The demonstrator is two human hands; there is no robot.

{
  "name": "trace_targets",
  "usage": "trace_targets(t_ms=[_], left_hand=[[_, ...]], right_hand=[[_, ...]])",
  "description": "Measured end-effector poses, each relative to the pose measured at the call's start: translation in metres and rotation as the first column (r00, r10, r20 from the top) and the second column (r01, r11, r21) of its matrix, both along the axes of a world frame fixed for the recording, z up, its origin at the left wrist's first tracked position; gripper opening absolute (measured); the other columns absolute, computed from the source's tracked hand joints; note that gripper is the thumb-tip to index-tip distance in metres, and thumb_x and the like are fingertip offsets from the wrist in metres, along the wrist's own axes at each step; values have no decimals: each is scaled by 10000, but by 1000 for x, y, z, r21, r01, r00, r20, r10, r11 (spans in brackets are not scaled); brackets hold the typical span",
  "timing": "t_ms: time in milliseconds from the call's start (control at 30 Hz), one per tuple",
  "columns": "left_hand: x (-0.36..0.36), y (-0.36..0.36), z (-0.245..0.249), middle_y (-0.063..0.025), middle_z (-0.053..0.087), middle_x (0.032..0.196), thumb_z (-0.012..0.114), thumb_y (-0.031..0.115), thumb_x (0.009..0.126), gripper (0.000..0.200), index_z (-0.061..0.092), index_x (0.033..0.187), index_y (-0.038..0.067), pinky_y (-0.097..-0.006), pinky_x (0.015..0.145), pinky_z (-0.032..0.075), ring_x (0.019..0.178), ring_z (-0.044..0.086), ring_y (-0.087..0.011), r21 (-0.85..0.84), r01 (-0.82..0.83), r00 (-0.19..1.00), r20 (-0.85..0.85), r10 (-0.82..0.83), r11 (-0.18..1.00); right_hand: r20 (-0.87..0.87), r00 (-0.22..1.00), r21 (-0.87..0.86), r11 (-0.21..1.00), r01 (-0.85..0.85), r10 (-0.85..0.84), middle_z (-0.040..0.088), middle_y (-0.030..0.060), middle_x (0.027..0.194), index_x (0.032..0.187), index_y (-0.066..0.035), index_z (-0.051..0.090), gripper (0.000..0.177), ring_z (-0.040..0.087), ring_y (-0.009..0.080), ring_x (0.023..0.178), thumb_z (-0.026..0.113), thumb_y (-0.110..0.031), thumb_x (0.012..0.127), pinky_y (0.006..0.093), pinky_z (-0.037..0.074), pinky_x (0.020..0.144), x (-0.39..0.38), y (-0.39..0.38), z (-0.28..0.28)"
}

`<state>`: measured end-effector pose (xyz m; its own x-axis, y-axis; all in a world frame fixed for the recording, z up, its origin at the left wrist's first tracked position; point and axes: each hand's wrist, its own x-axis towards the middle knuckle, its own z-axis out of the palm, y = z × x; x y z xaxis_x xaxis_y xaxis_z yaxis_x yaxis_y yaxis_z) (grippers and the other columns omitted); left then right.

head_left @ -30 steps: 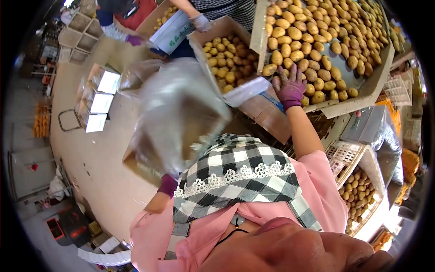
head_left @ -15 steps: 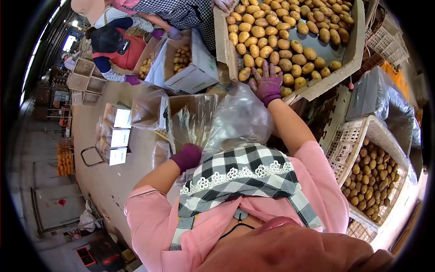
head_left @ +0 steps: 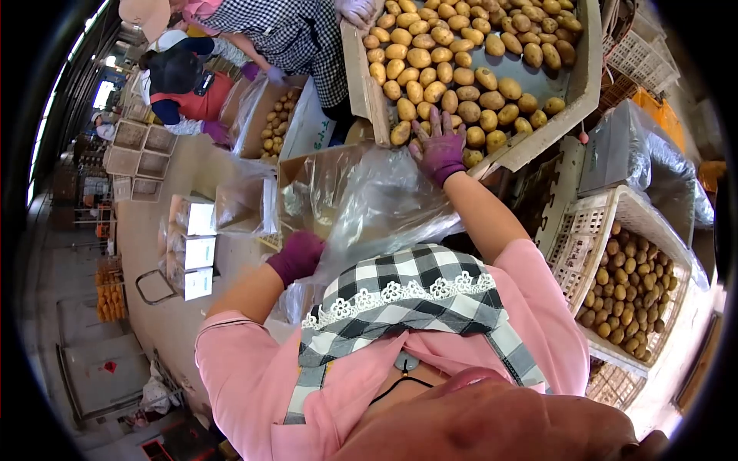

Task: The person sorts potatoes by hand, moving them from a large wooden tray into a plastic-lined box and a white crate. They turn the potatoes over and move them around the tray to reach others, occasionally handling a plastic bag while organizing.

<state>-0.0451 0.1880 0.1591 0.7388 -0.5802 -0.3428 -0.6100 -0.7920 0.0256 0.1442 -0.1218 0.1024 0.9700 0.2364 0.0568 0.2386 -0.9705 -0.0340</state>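
Note:
My right hand (head_left: 441,150), in a purple glove, rests with its fingers spread on the potatoes (head_left: 467,94) at the near corner of a sorting tray (head_left: 530,154). A cardboard box (head_left: 317,165) stands just below the tray, a clear plastic liner (head_left: 388,203) spilling over its rim towards my apron. At the box's near left edge my left hand (head_left: 298,257), also gloved in purple, is closed on the liner; its fingertips are hidden.
A white crate (head_left: 567,257) of potatoes stands at the right, below a grey box (head_left: 609,157) with plastic over it. Co-workers stand at the upper left by an open box (head_left: 307,127) of potatoes. Several white boxes (head_left: 198,252) stand on the floor at the left.
My left hand has moved slightly left and up, and the liner now lies flatter and more stretched. My right hand stays spread on the potatoes. The whole view has shifted a little.

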Motion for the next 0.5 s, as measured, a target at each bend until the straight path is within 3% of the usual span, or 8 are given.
trace_targets(t_ms=[133,200,333,433,500], left_hand=[[0,19,-86,-106,606,692,596,163,639,129,608,751,101,-427,630,477,706,616,-291,-55,95,995,47,-92,994],[17,14,-120,-109,607,689,586,148,660,114,614,761,104,-429,607,479,690,620,-295,-74,10,996,90,-3,997],[90,29,-163,-117,598,668,563,125,702,79,616,760,129,-435,541,468,634,615,-307,-246,84,978,208,-32,966],[127,6,-139,-113,589,658,555,110,702,57,602,722,137,-438,554,462,644,613,-308,-194,232,952,249,-181,953],[159,-3,-141,-105,590,663,561,105,682,59,596,715,139,-441,563,459,652,611,-306,-269,333,931,242,-272,904]], right_hand=[[0,1000,-35,999,17,-17,123,97,1524,1400,-336,330,575,152,312,1385,383,-539,864,642,125,1024,-4,-7,8],[23,1000,-43,999,21,-20,129,97,1523,1397,-338,334,576,163,314,1382,385,-543,861,640,131,1023,-3,-8,11],[85,995,-75,996,53,-47,174,106,1509,1378,-341,369,565,195,326,1369,395,-547,853,628,154,1024,-2,-16,6],[96,993,-116,990,75,-64,185,108,1505,1370,-342,382,559,199,318,1368,413,-542,848,595,179,1034,-12,-24,16],[156,986,-128,989,79,-59,218,112,1492,1354,-347,408,554,226,318,1356,435,-544,836,582,192,1032,-9,-26,8]])
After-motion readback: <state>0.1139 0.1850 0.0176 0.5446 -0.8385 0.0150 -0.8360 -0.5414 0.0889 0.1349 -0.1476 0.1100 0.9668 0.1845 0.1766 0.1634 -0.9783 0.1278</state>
